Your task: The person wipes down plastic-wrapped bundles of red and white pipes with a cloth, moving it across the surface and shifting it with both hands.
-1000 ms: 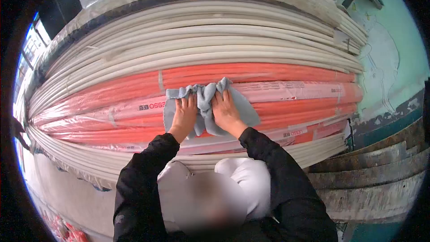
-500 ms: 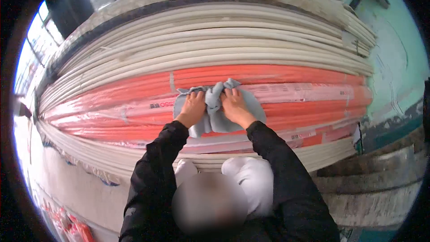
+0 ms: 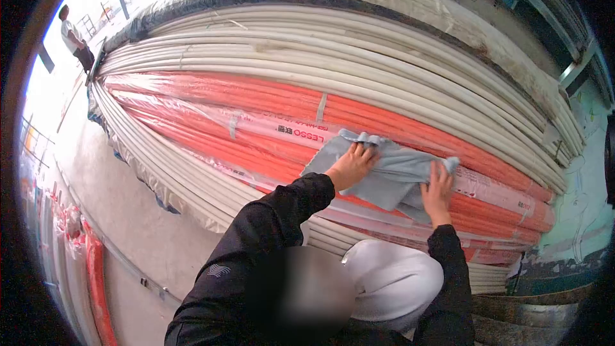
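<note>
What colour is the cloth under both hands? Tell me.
Pale blue-grey cloth, plain, clearest in the head view, spread over the orange pipes.

A long stack of cream-white plastic pipes [image 3: 288,38] rests on the grey concrete floor [image 3: 128,218]. Bundles of orange pipes wrapped in clear printed film [image 3: 211,99] run through the middle of the stack. A creased, light grey-blue cloth [image 3: 391,176] lies spread directly on the orange bundles, toward their right end.
</note>
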Demonstrator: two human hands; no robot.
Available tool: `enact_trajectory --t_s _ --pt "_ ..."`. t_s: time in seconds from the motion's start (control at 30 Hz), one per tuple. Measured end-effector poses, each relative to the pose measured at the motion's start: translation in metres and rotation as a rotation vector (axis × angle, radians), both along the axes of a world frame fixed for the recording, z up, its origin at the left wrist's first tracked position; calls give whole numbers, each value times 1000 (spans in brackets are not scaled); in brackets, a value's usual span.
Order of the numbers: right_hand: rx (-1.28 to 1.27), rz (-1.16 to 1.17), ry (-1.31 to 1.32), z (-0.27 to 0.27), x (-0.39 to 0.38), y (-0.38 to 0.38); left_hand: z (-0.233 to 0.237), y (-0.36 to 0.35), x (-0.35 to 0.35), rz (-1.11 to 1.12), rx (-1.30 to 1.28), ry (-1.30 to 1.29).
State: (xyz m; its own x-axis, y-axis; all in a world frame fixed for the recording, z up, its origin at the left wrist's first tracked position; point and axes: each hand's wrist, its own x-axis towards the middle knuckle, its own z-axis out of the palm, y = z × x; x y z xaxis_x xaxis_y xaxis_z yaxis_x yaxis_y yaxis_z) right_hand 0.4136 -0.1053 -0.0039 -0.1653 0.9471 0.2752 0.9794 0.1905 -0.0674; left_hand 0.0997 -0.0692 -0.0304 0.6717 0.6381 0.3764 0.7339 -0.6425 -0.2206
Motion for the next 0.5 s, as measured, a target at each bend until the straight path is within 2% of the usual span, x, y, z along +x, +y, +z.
enact_trajectory --t_s 0.03,0.07,0.13,0.23,0.37,0.5 --pt "12 -37 17 2 13 -2 7 -5 2 -71 60 -19" --pt "-24 -79 -10 3 23 1 15 -10 6 -73 -51 58" --pt "-98 -164 -64 5 31 4 14 -10 7 -70 -33 48" --pt "-248 -278 -112 19 12 4 14 -12 2 -45 -52 58" --pt "-214 -106 -121 7 -23 5 14 -10 -18 25 -102 121" --pt "-214 113 -158 9 -91 10 9 -12 -50 75 -41 137"
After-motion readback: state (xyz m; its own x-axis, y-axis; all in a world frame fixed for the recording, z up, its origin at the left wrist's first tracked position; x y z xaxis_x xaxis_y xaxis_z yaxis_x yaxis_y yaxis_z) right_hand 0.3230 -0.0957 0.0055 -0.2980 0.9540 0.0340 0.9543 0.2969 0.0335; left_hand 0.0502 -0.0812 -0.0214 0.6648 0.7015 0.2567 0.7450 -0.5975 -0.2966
